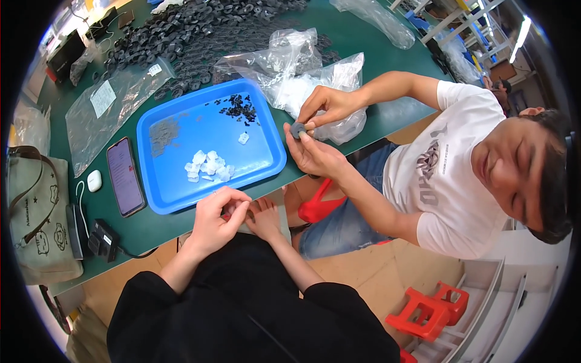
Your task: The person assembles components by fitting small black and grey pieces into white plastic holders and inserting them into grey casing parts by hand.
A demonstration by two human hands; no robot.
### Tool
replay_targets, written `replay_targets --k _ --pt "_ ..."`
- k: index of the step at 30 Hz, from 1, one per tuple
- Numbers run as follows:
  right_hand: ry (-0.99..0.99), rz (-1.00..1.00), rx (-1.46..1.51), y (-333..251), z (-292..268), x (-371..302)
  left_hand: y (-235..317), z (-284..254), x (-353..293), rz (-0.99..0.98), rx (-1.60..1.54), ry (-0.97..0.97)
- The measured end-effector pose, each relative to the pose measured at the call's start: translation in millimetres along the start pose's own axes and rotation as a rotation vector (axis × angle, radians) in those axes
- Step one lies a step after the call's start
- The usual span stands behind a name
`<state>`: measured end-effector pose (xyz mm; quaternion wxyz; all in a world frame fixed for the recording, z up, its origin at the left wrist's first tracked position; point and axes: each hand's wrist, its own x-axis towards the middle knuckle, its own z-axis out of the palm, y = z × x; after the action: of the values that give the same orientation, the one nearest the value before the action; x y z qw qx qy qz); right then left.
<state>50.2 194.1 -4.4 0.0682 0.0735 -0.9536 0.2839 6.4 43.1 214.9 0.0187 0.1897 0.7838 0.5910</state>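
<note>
Over on the table (393,66), I see a tray (245,163) left of the frame's centre, chunks (209,166) heaped in its lower part, loose bits (241,109) at its upper right, more pieces (163,136) at its upper left. A phone (126,176) lies just left of it, then an earphone case (94,180), then a handbag (39,212). Behind, a pile of parts (200,30) spreads along the top.

Red stools (437,314) sit on tan floor (363,272); a tube light (520,40) glows.
</note>
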Motion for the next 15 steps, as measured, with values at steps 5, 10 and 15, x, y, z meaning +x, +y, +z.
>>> replay_targets --k 5,10,15 --pt "-0.017 0.012 0.001 -1.0 -2.7 0.6 -1.5 0.9 14.7 0.318 0.237 0.145" --pt "0.003 0.019 -0.003 -1.8 -3.4 6.0 -18.3 4.1 30.0 0.343 0.385 0.173" --pt "0.046 0.027 0.006 2.2 2.7 5.5 -20.4 11.4 32.7 0.364 0.535 0.201"
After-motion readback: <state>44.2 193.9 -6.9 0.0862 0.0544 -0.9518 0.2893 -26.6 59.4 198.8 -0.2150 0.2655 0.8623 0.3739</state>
